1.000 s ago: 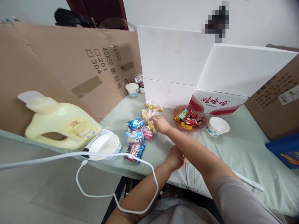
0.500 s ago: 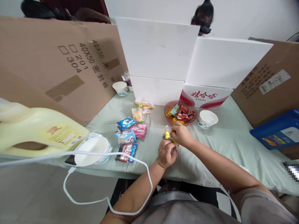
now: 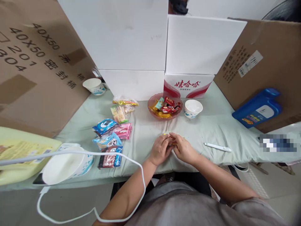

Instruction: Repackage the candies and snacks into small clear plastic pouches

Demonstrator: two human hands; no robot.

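Both hands pinched together on one small yellow-wrapped sweet (image 3: 173, 142), right at the near edge of the table (image 3: 223, 131) and dead centre in front of the person. Left hand (image 3: 160, 150) closes on it from the left, right hand (image 3: 183, 150) from the right, fingertips meeting over the wrapper so that only slivers of yellow peek out; its long axis looks to run left to right between the two grips, though most of it is hidden. Neither hand is nearer, they share it evenly. Straight beyond the hands sits the pink glass dish (image 3: 151, 108) heaped with sweets, with a clear strip of pale green cloth between. A small paper cup (image 3: 193, 108) stands just beside the dish on its right. Off to the left lie the loose snack packets (image 3: 113, 135), well apart from the hands. On the right a white thermometer (image 3: 217, 147) lies flat, near the right wrist but not touching. Nothing stands between hands and dish
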